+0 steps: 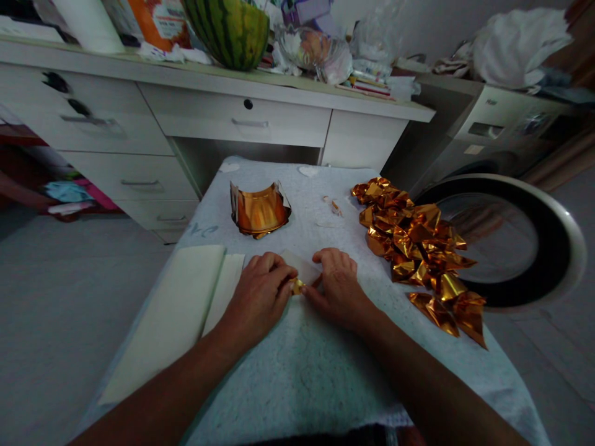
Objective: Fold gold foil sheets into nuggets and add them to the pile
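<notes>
A small foil sheet, pale on its upper face with a bit of gold showing at the near edge, lies between my two hands. My left hand pinches its near-left edge between thumb and fingers. At the sheet's right side, my right hand has its thumb pressed by the gold bit and its fingers curled on the far right edge. Beyond the hands stands a curved stack of gold foil sheets. To the right is a heap of folded gold foil pieces.
A folded pale paper lies left on the cloth-covered table. Small scraps sit near the far edge. Behind are a white drawer desk holding a cut watermelon, and a washing machine with its round door swung out.
</notes>
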`<state>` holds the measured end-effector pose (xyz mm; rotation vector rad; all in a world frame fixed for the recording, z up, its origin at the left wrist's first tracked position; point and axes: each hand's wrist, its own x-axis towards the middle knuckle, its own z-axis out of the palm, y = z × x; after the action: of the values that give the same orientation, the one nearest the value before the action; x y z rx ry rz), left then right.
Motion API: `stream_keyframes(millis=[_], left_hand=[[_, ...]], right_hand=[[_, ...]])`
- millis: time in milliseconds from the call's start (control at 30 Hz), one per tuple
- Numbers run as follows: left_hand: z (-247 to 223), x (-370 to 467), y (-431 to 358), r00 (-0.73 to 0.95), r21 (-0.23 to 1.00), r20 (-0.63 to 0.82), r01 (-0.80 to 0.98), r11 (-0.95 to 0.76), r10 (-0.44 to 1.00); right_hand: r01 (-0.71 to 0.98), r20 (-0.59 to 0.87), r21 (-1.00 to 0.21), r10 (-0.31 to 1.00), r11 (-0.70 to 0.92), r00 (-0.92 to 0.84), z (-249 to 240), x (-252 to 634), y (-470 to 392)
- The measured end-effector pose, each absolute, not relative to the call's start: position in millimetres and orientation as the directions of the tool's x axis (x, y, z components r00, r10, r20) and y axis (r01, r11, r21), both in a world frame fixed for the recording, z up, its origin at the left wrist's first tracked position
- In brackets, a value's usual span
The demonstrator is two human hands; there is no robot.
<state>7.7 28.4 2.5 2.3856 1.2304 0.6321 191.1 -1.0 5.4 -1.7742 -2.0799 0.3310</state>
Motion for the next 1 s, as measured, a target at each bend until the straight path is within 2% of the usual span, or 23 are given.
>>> stream_keyframes(millis=[100, 233, 333, 433, 533, 667, 767, 867, 933, 1000], left_hand=[[2, 7, 30, 0.424, 0.482, 0.278, 0.714, -0.507, 0.862], [-1, 6, 33, 0.398, 0.52, 0.243, 0.716, -0.465, 0.884], [1, 4, 35, 0.335, 0.611, 0.197, 0.693, -0.383, 0.921], [4, -1, 38, 0.281, 0.761, 0.066, 0.606, -0.23, 0.958], [6, -6, 39, 0.324, 0.862, -0.033, 0.489, -0.137, 0.945], [8, -5, 37, 0.338, 0.942, -0.07, 0.332, -0.05, 0.938], [12, -1, 35, 0.268, 0.981, -0.064, 0.193, 0.012, 0.961], [15, 3, 32, 0.211, 0.997, -0.055, 0.073, 0.04, 0.976], [15, 5, 30, 0.182, 0.998, -0.043, 0.048, 0.035, 0.982], [14, 6, 28, 0.173, 0.996, -0.038, 0.08, 0.024, 0.984]], right_hand=[[0.888, 0.14, -0.421, 0.981, 0.183, -0.136, 6, 191, -1], [0.874, 0.152, -0.435, 0.974, 0.216, -0.166, 6, 193, -1], [0.86, 0.144, -0.454, 0.971, 0.234, -0.189, 5, 195, 0], [0.841, 0.153, -0.479, 0.967, 0.251, -0.202, 6, 198, 0], [0.824, 0.166, -0.498, 0.962, 0.27, -0.215, 7, 201, 0], [0.771, 0.19, -0.588, 0.968, 0.247, -0.165, 8, 204, 1], [0.618, 0.192, -0.767, 0.981, 0.172, -0.034, 7, 206, 2], [0.304, 0.099, -0.949, 0.994, 0.085, 0.033, 7, 205, 3], [0.077, 0.02, -0.997, 1.0, 0.02, -0.008, 7, 202, 4], [-0.078, -0.026, -0.996, 0.998, -0.03, -0.05, 7, 199, 5]])
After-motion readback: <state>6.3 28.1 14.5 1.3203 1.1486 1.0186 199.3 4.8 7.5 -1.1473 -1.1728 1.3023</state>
